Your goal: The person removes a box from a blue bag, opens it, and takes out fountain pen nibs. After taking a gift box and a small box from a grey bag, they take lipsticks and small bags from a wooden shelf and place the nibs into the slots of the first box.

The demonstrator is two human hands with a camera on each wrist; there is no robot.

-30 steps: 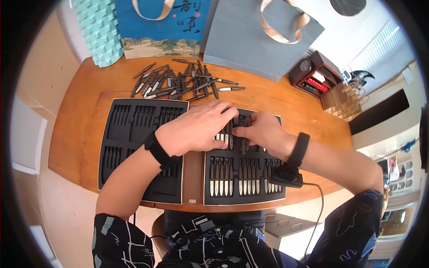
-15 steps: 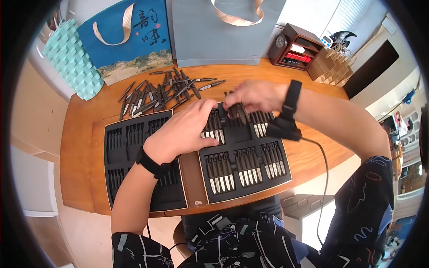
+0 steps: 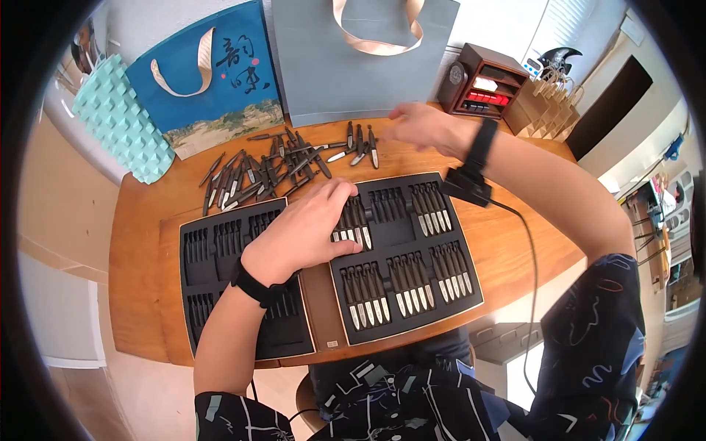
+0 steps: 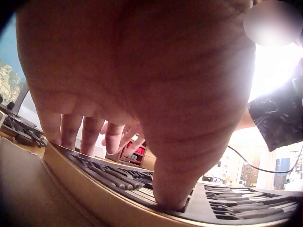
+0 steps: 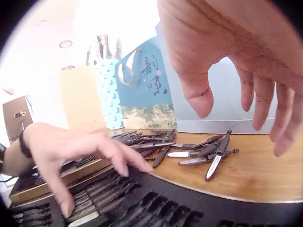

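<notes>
A hinged black tray case lies spread on the table; its right half (image 3: 382, 242) carries rows of slim dark pen-shaped pieces (image 3: 410, 283) with pale, labelled ends. My left hand (image 3: 301, 228) lies over the inner upper corner of that half. Its fingers reach down at the far edge, and the thumb presses by the lower ends of one row, as the left wrist view shows. Beyond the case my right hand (image 3: 426, 128) hovers with parted fingers, holding nothing. Just left of it on the wood lie several loose pieces (image 5: 218, 156). The upper middle compartment (image 3: 390, 209) shows bare slots.
A pile of loose dark pieces (image 3: 243, 176) spreads behind the case's left half (image 3: 220, 272). Blue (image 3: 206, 81) and grey (image 3: 353, 73) paper bags stand at the back, beside a mint studded container (image 3: 121, 121). A small wooden cabinet (image 3: 482, 77) stands back right. A cable (image 3: 529, 294) hangs from the right wrist.
My right hand lifted a bunch of pieces from the upper middle compartment, carried them beyond the case and let them go on the table. The left hand has stayed over its row.
</notes>
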